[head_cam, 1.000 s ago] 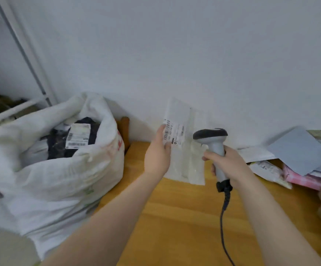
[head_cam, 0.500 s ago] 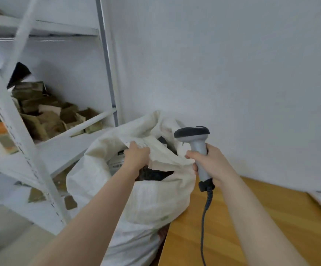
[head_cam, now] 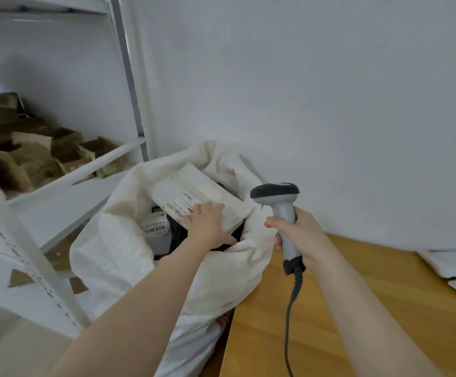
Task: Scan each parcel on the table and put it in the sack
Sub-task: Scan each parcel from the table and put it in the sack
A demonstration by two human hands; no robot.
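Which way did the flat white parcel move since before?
Yes. The flat white plastic parcel went left, from over the wooden table into the white woven sack.

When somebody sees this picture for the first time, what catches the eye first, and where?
The left hand lies flat on a white parcel in the open mouth of the big white sack at the centre. Just right of it, the right hand grips a grey scanner by the wooden table. A shelf of brown boxes stands at the left.
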